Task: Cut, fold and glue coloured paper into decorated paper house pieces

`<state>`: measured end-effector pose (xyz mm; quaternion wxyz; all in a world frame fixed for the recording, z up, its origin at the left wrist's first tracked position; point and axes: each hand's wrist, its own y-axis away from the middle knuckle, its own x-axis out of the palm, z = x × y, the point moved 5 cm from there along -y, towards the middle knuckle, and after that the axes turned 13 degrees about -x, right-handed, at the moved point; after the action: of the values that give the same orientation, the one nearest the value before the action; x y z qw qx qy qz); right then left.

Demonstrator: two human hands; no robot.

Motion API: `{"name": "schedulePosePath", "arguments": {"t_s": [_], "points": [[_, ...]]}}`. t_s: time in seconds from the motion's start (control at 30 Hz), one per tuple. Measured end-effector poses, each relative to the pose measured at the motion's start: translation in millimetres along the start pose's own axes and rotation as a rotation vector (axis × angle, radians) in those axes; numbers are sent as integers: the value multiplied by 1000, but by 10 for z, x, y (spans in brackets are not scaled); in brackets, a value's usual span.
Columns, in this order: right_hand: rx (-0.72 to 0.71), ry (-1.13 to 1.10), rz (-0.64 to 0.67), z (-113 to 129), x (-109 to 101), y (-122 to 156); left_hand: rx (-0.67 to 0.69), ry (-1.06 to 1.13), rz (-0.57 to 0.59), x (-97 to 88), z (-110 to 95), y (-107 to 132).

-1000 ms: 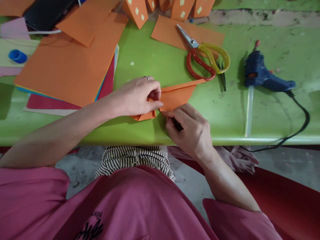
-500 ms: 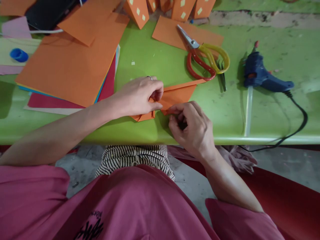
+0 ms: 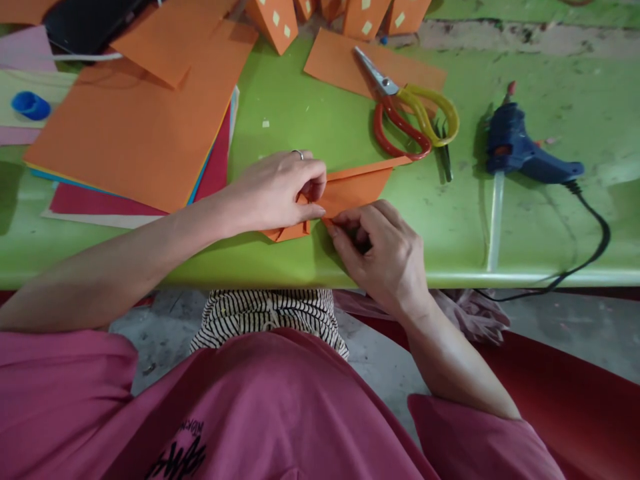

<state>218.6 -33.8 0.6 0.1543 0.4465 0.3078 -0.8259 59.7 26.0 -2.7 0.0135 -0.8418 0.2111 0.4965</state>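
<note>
A folded piece of orange paper (image 3: 357,187) lies on the green table (image 3: 310,120) near its front edge. My left hand (image 3: 275,190), with a ring on one finger, pinches the paper's left part between thumb and fingers. My right hand (image 3: 385,253) is curled, its fingertips pressing on the paper's lower edge. A small dark object shows inside the right hand's fingers; I cannot make out what it is.
A stack of coloured paper sheets (image 3: 135,127) lies at the left, with a blue cap (image 3: 31,105) beyond it. Scissors (image 3: 410,110) rest on an orange sheet (image 3: 340,67). A blue glue gun (image 3: 525,153) with a cable lies right. Orange paper houses (image 3: 275,20) stand behind.
My right hand has shifted slightly up and left along the paper's lower edge, its fingers curling more. My left hand has kept its pinch on the paper.
</note>
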Motion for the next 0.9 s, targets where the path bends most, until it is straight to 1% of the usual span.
{"name": "schedulePosePath", "arguments": {"t_s": [0.23,0.37,0.47,0.57,0.67,0.77,0.9], "points": [[104,14,95,-34,58,-90,18,-3,-2,-4,-16,37],[120,-67,150,-48,32,-121,35,26,14,-5,-15,45],[122,-98,179,-32,11,-122,33,49,54,-14,11,22],[103,-44,174,6,-1,-103,17,49,95,-35,37,3],[69,43,150,55,5,-65,9,38,98,-62,51,12],[36,111,132,95,16,-24,35,26,103,-67,54,38],[60,59,127,87,32,4,42,5,96,-62,67,48]]}}
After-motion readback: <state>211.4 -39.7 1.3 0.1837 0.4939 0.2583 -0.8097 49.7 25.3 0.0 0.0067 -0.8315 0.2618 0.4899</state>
